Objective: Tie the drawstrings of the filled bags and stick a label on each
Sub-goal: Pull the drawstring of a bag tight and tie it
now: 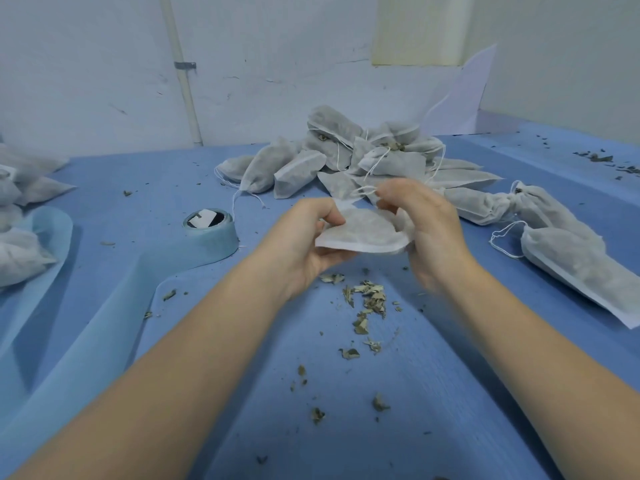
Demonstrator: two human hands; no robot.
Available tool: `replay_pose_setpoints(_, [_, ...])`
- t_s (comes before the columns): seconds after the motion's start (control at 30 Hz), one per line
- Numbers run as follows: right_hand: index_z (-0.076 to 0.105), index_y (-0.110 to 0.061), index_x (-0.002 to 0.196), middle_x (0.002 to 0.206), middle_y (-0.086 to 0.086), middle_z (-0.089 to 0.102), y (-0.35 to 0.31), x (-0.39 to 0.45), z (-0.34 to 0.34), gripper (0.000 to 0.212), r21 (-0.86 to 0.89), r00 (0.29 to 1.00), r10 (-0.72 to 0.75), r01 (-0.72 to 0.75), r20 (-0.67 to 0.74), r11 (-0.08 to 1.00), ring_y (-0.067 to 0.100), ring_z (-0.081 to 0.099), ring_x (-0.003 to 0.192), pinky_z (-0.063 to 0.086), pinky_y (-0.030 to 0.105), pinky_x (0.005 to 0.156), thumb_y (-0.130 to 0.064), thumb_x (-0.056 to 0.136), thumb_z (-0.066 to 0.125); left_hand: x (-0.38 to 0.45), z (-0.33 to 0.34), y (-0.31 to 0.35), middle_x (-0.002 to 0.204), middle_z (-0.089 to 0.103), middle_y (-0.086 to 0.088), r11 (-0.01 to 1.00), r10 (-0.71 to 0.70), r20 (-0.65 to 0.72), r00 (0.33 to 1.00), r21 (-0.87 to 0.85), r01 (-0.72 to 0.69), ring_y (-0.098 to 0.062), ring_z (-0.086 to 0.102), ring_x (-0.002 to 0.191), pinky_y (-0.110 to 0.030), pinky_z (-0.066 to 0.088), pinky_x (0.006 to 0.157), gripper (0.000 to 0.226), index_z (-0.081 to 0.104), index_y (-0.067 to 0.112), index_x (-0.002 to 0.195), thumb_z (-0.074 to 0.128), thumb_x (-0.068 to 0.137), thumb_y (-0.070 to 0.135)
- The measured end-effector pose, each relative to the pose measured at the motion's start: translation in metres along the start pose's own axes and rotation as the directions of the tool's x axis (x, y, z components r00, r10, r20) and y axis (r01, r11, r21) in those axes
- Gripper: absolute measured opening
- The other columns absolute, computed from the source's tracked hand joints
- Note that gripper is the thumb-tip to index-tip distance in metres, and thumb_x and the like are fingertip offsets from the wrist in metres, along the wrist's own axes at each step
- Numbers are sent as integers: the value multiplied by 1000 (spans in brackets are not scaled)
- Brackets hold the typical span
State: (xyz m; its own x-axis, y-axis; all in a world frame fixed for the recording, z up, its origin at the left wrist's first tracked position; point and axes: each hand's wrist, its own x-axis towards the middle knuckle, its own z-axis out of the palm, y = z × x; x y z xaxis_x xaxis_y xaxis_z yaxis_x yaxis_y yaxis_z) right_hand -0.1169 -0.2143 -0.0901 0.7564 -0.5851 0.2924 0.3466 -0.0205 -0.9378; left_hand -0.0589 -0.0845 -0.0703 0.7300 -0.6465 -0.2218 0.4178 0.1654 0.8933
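Blue non-woven cloth covers the whole work surface, ribbed and matte; no brand, print or readable writing anywhere. Landmark: the held bag, a flat white mesh-fabric pouch with a stitched seam along its near edge, greenish fill showing through, held above the cloth mid-frame. Left hand grips its left end, thumb on top, fingers curled under. Right hand is motion-blurred at the bag's right end, fingers curled round the gathered mouth; fingertips pinch the thin white drawstring just above the bag. Both forearms bare.

Behind the held bag: pile of filled bags, same white fabric, plump pillow shapes, strings trailing loose; roughly a dozen or more, exact count cannot tell. Right of the held bag: two or three longer bags lying separately, one with a looped string beside it. Far left of the held bag: another heap of bags, partly cut by the frame edge, number unclear.

Left of the held bag: one pale-blue roll, its fabric strip unrolled toward the near-left; something white and dark sits in the core, unreadable. Below the held bag: scattered dried leaf crumbs, green-brown, brittle-looking, dozens of bits. Behind the pile: scuffed white wall with one vertical white pipe.
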Motion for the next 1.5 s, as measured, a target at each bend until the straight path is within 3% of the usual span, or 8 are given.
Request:
replay_pose_setpoints(0.23, [72, -22, 67, 100, -10, 70, 6, -1, -2, 17, -211, 988, -111, 132, 111, 968, -1, 62, 95, 46, 11, 75, -10, 79, 72, 0, -2, -5, 104, 65, -19, 988, -67, 30, 997, -134, 71, -38, 66, 94, -51, 56, 73, 34, 55, -3, 115, 37, 87, 5])
replay_pose_setpoints(0.4, [72, -24, 68, 108, -5, 68, 8, -2, -3, 20, -288, 978, -138, 179, 155, 941, 5, 61, 102, 47, 24, 88, -8, 78, 74, 3, -5, -5, 107, 68, -22, 989, -62, 25, 998, -136, 65, -37, 69, 91, -53, 57, 67, 47, 58, -3, 116, 59, 86, 34])
replay_pose_setpoints(0.6, [73, -28, 71, 106, -9, 67, 9, -2, -3, 20, -345, 974, -168, 212, 153, 914, -2, 60, 100, 46, 14, 83, -9, 77, 75, 5, -6, -6, 104, 69, -23, 998, 39, -44, 998, -46, -41, -29, 70, 86, -40, 60, 65, 23, 61, -10, 109, 55, 89, 0])
replay_pose_setpoints(0.9, [57, 0, 118, 108, 15, 68, 10, 11, 34, 28, 205, 950, 236, -277, 204, 939, 21, 69, 87, 59, 30, 77, -19, 98, 50, 8, -35, 27, 90, 65, -17, 966, 188, -384, 904, -96, -241, -31, 66, 78, -43, 59, 54, 14, 58, -3, 100, 49, 89, -4])
replay_pose_setpoints(1.0, [53, -2, 131, 119, 13, 64, 23, 15, 59, 35, -150, 923, 279, -247, 263, 957, 19, 68, 89, 55, 28, 88, -2, 96, 52, 8, -55, 40, 94, 67, -16, 949, 228, -493, 840, -79, -304, -31, 67, 81, -41, 59, 60, 16, 61, 0, 101, 51, 88, -1])
replay_pose_setpoints(1.13, [48, -14, 139, 131, 0, 59, 37, 22, 96, 55, -552, 881, 246, 21, 405, 834, 15, 65, 102, 49, 34, 98, -16, 88, 67, 7, -80, 59, 83, 65, -9, 928, 276, -620, 735, -28, -372, -24, 64, 70, -31, 57, 59, 14, 60, 8, 77, 52, 87, 2])
replay_pose_setpoints(1.3, [42, -25, 142, 125, -12, 53, 48, 33, 130, 81, -642, 833, 224, 190, 506, 743, -1, 47, 82, 36, 18, 82, -38, 73, 81, 9, -104, 69, 70, 52, 6, 918, 314, -749, 583, 82, -389, -11, 47, 59, -16, 34, 45, 22, 50, 19, 67, 51, 87, 10])
replay_pose_setpoints(1.5, [46, -22, 138, 121, -7, 55, 59, 34, 152, 72, -640, 821, 191, 249, 537, 727, 7, 50, 103, 39, 19, 85, -28, 74, 78, 21, -105, 66, 76, 54, 1, 923, 323, -736, 595, 105, -371, -17, 48, 63, -20, 34, 48, 13, 58, 10, 96, 49, 85, 8])
